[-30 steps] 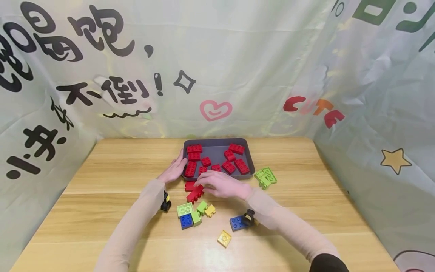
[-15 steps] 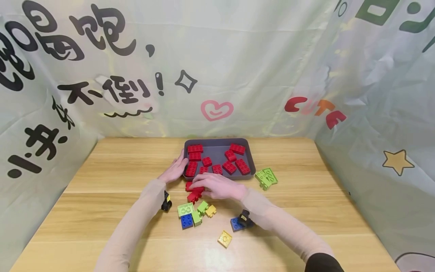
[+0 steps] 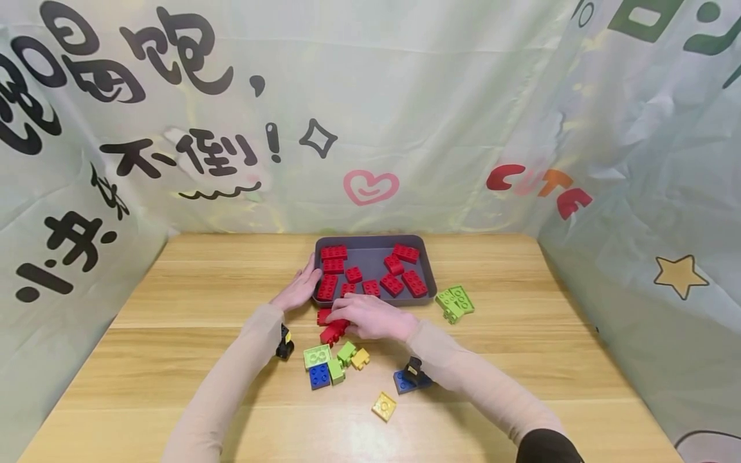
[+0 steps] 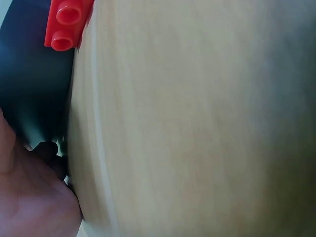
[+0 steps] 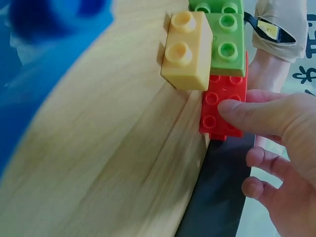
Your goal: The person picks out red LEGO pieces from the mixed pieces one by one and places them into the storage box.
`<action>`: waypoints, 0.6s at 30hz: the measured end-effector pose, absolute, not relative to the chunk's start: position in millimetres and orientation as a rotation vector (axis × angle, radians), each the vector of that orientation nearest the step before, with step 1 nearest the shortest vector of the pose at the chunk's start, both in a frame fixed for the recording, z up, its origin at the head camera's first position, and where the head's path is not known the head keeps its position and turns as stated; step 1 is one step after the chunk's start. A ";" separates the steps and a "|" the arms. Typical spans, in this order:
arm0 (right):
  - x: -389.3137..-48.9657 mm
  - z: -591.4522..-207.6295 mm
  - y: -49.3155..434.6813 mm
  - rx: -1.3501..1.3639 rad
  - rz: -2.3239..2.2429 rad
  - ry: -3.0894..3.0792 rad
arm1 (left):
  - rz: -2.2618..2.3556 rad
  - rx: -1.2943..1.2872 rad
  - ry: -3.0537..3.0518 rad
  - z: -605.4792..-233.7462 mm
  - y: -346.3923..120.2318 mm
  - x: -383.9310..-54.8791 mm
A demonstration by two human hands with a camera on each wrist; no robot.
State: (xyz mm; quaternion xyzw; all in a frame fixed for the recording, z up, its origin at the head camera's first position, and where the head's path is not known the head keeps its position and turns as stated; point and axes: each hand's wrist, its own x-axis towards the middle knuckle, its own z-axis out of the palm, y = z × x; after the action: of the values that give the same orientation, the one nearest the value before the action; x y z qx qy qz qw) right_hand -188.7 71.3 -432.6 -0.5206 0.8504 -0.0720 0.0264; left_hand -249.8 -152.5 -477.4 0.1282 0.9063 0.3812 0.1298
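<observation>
My left hand (image 3: 298, 287) lies with straight fingers along the left wall of a dark grey tray (image 3: 427, 270); in the left wrist view part of the hand (image 4: 37, 197) shows beside the tray's dark side (image 4: 34, 84). My right hand (image 3: 373, 316) reaches in front of the tray's near edge, over a few red toy bricks on the table. From the right wrist view, the right thumb (image 5: 242, 112) presses the studs of a red brick (image 5: 210, 113), the index finger behind it, while the other fingers are bent away. Several red bricks (image 3: 327, 287) lie inside the tray.
Nearer me are green bricks (image 3: 316, 357), a blue brick (image 3: 320, 377) and a yellow brick (image 3: 360, 359). Another yellow brick (image 3: 384, 406) lies closer still. A second blue brick (image 3: 405, 382) is partly under the right wrist. Green bricks (image 3: 455, 302) lie right of the tray.
My right hand has shifted slightly left and toward me, covering more of the red bricks before the tray. The left hand stays against the tray.
</observation>
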 end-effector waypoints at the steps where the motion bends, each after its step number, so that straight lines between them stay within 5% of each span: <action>1: -188.6 -432.8 71.0 -1.598 -0.212 2.631 | 1.109 0.371 2.634 -477.4 -152.4 -249.7; 18: -184.9 -432.1 68.7 -1.572 -0.102 2.691 | 1.120 0.362 2.620 -476.6 -152.6 -248.7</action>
State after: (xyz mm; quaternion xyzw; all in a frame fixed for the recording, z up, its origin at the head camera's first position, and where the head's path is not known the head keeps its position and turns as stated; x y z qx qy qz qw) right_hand -184.9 68.7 -432.1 -0.5042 0.8629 -0.0326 0.0119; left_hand -248.7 -152.6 -476.6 0.1248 0.9040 0.3863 0.1345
